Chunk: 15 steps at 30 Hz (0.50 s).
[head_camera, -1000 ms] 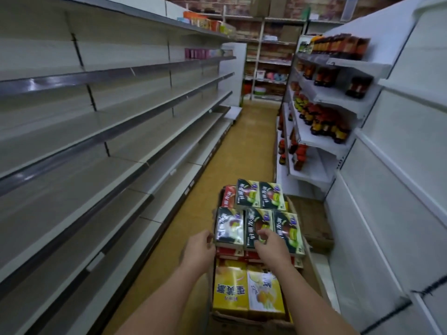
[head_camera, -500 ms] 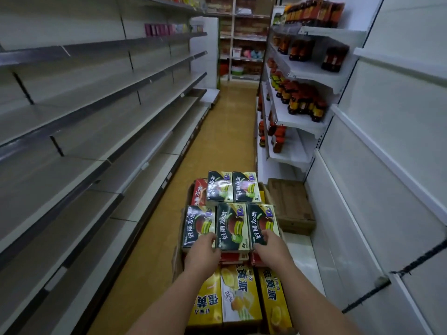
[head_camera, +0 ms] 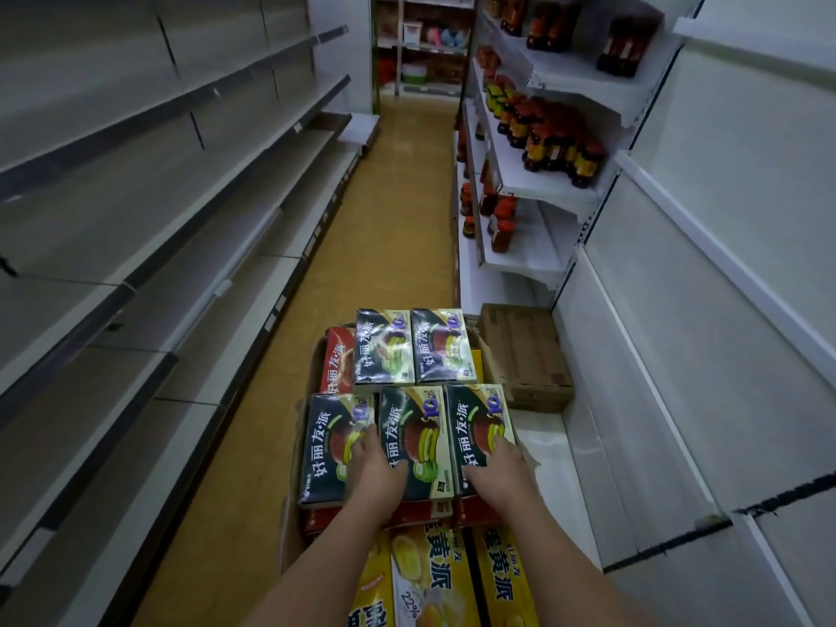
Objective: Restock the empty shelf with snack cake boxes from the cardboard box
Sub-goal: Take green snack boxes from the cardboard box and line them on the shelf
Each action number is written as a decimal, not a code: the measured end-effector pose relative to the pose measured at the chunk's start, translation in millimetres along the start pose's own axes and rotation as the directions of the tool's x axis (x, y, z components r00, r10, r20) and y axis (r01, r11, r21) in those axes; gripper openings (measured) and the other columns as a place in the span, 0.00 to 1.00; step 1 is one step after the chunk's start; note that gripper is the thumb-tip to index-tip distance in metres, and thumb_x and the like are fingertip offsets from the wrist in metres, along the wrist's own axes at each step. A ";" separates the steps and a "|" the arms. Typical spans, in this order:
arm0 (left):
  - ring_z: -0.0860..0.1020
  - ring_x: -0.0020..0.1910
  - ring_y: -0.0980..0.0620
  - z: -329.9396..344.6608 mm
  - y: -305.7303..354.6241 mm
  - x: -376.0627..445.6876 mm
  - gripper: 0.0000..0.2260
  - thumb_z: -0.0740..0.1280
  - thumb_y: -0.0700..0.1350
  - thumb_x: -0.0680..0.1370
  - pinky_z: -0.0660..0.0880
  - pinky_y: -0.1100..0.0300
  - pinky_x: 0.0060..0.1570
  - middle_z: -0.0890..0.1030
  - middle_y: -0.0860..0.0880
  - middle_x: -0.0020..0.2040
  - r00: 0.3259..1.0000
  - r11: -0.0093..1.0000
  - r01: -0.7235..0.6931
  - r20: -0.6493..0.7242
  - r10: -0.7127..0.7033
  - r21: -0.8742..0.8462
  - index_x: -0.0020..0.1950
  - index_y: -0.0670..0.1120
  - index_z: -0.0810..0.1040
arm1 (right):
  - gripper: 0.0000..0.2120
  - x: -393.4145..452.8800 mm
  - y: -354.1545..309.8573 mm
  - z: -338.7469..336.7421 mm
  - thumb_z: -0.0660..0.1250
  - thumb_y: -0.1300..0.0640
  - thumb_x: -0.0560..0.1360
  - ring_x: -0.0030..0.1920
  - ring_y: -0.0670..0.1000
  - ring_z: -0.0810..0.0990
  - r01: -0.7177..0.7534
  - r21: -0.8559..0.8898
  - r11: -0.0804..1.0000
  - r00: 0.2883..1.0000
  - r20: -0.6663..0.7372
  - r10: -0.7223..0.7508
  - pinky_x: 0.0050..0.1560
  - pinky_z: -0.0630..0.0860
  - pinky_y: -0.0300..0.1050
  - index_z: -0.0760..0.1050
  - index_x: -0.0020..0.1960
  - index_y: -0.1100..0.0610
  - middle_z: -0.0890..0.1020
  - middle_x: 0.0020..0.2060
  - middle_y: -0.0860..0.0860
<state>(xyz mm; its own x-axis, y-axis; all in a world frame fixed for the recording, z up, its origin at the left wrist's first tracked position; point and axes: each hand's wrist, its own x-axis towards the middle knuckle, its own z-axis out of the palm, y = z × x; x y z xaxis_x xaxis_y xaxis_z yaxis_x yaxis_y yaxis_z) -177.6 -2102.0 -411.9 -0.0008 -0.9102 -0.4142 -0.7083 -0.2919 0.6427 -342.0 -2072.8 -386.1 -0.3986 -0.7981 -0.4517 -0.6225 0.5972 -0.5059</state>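
Note:
An open cardboard box stands on the aisle floor, packed with snack cake boxes. On top lie dark green snack cake boxes, three in the near row and two behind. Red boxes show beneath them, and yellow boxes fill the near end. My left hand rests on the near row, fingers on the left box and thumb on the middle one. My right hand lies on the right box, with its fingers at that box's right edge. The empty grey shelves run along the left.
A closed brown carton sits on the low right shelf just past the open box. Sauce bottles fill the white shelves further right. Bare white shelves rise close on my right. The yellow floor runs ahead.
Both hands slid forward from the near edge of the dark green boxes onto their tops. The view moved closer and tilted down.

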 end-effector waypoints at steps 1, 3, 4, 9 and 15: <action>0.58 0.75 0.44 2.6 0.7 2.8 0.34 0.63 0.49 0.80 0.65 0.50 0.67 0.51 0.46 0.78 1.000 1.000 0.019 -0.002 -0.019 -0.013 0.79 0.48 0.46 | 0.29 4.0 0.4 -0.7 0.68 0.52 0.72 0.65 0.57 0.70 -0.013 -0.007 1.000 1.000 -0.002 0.013 0.63 0.70 0.47 0.64 0.69 0.59 0.71 0.65 0.56; 0.57 0.75 0.44 8.5 2.6 8.1 0.35 0.63 0.51 0.80 0.64 0.49 0.68 0.51 0.46 0.78 0.999 0.998 0.052 -0.013 -0.052 -0.026 0.79 0.47 0.45 | 0.30 14.2 2.3 -2.0 0.68 0.52 0.72 0.66 0.57 0.69 -0.028 -0.030 0.999 1.000 -0.002 0.028 0.64 0.70 0.48 0.63 0.70 0.59 0.70 0.65 0.56; 0.56 0.76 0.44 11.0 4.0 9.8 0.34 0.62 0.52 0.80 0.63 0.49 0.69 0.52 0.46 0.78 0.997 0.997 0.067 -0.024 -0.067 -0.023 0.79 0.47 0.45 | 0.30 18.6 2.9 -2.7 0.68 0.51 0.72 0.66 0.57 0.69 -0.036 -0.031 0.999 0.999 -0.006 0.036 0.64 0.70 0.50 0.63 0.70 0.59 0.70 0.66 0.56; 0.54 0.76 0.44 19.4 9.8 19.5 0.33 0.61 0.52 0.80 0.61 0.47 0.71 0.55 0.47 0.78 0.990 0.992 0.120 -0.066 -0.123 -0.050 0.79 0.48 0.46 | 0.31 37.9 7.8 -2.4 0.66 0.52 0.73 0.67 0.59 0.67 -0.082 -0.016 0.996 0.996 -0.035 0.082 0.65 0.68 0.53 0.60 0.72 0.58 0.68 0.68 0.56; 0.52 0.76 0.45 27.0 19.3 22.9 0.33 0.62 0.52 0.80 0.61 0.47 0.69 0.56 0.48 0.78 0.978 0.985 0.162 -0.120 -0.168 -0.060 0.79 0.49 0.47 | 0.27 54.6 12.7 -0.3 0.64 0.47 0.73 0.63 0.58 0.67 -0.117 0.054 0.992 0.991 -0.066 0.120 0.63 0.68 0.55 0.63 0.69 0.55 0.72 0.65 0.53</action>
<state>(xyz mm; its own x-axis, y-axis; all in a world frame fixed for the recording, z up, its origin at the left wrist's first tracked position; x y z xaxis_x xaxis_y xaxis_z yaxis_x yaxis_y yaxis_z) -210.3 -2120.6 -426.4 0.2032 -0.8767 -0.4360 -0.6554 -0.4526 0.6046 -371.9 -2108.8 -417.0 -0.5145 -0.7239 -0.4596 -0.5342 0.6898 -0.4886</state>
